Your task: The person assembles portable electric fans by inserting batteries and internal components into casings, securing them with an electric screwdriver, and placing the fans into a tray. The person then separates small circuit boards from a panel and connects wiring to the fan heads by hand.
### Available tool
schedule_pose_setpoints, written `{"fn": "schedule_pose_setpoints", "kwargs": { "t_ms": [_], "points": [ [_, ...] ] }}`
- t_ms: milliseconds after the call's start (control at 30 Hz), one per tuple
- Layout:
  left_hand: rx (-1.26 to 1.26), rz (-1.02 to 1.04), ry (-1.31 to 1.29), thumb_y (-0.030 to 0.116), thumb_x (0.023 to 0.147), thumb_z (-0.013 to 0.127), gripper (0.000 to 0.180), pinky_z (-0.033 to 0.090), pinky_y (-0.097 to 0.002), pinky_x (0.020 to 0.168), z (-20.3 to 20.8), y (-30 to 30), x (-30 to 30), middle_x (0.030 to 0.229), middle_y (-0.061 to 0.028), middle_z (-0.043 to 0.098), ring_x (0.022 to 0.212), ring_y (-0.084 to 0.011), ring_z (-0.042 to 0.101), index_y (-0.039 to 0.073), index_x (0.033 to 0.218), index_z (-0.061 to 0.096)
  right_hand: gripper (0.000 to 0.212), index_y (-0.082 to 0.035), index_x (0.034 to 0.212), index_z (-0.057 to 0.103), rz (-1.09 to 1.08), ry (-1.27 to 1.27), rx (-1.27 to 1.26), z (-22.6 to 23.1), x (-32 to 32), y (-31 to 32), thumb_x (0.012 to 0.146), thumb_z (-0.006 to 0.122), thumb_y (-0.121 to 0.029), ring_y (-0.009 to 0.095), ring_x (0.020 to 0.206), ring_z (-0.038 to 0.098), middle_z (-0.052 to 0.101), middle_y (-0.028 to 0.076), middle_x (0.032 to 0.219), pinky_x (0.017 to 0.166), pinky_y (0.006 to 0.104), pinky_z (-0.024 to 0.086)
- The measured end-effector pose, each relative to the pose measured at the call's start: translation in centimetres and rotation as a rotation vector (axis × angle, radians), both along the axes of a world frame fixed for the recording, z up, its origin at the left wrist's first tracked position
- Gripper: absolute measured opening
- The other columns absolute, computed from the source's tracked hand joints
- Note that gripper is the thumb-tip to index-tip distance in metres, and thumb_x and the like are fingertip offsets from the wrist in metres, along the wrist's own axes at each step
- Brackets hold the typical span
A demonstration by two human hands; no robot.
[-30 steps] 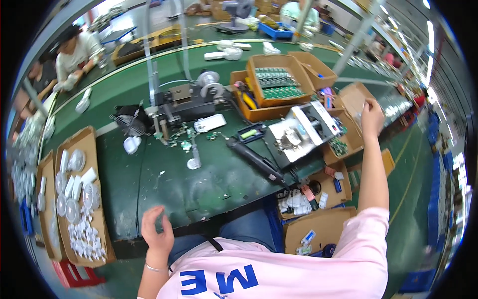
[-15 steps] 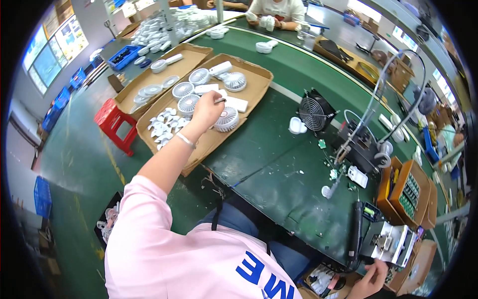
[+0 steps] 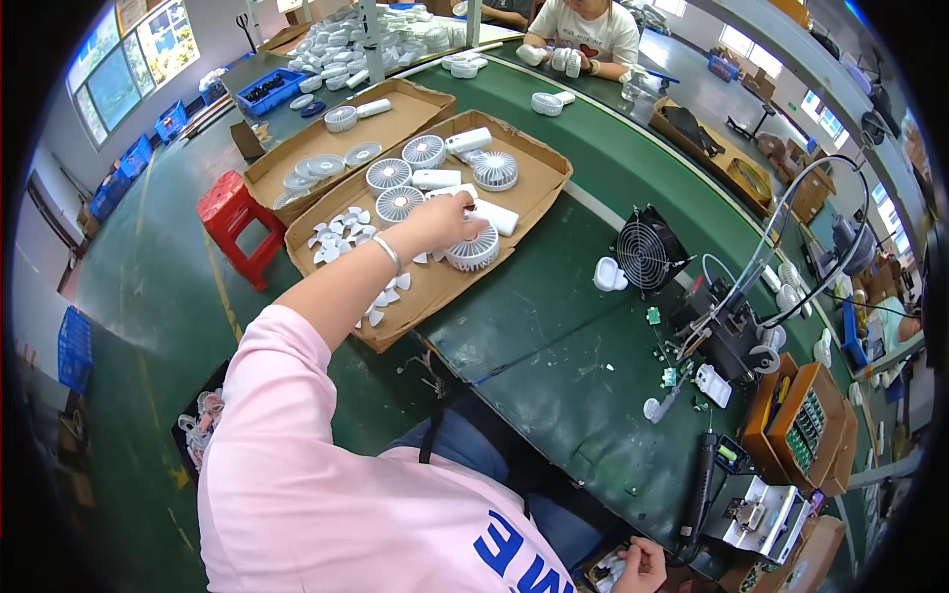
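My left hand (image 3: 442, 219) reaches into the cardboard tray (image 3: 539, 178), fingers curled onto a white fan head (image 3: 474, 247) lying there, while my right hand (image 3: 641, 568) sits low, its grip unclear

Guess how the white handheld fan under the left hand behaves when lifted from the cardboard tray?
The white handheld fan looks like thin plastic, so probably light and stiff. Its round slotted head lying flat suggests it won't roll. The grille looks fine-ribbed, possibly fragile if squeezed. The left hand rests on it in the cardboard tray.
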State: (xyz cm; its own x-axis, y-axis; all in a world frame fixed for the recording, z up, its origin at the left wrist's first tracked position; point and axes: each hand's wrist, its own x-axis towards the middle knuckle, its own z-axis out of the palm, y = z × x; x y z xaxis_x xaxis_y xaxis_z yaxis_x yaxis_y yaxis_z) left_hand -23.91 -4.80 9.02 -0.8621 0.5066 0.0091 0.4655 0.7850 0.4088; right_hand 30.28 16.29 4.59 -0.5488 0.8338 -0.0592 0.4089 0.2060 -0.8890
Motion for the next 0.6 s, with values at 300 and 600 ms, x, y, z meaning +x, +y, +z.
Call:
{"fn": "schedule_pose_setpoints", "kwargs": {
  "t_ms": [300, 600],
  "points": [
    [0.354, 0.084, -0.138, 0.052, 0.068, 0.074, 0.084, 0.048, -0.0351, 0.087, 1.0, -1.5, 3.7, 0.115, -0.019, 0.058, 0.103, -0.0274, 0.059, 0.004, 0.13, 0.043, 0.012, 0.002, 0.095, 0.063, 0.264, 0.072, -0.034, -1.1, -3.3, -2.0, 0.087, 0.055, 0.004, 0.013, 0.074, 0.061, 0.063, 0.009, 0.095, 0.067, 0.0232, 0.049],
    [1.119, -0.271, -0.864, 0.055, 0.094, 0.039, 0.062, 0.054, -0.0326, 0.073, 9.4, 0.4, 12.3, 0.114, -0.0141, 0.061, 0.092, -0.0232, 0.064, 0.003, 0.129, 0.044, 0.016, 0.003, 0.091, 0.063, 0.337, 0.282, 0.235, 2.8, -11.7, -1.8, 0.075, 0.062, 0.006, 0.023, 0.077, 0.062, 0.064, 0.015, 0.09, 0.072, 0.0298, 0.049]
  ]
}}
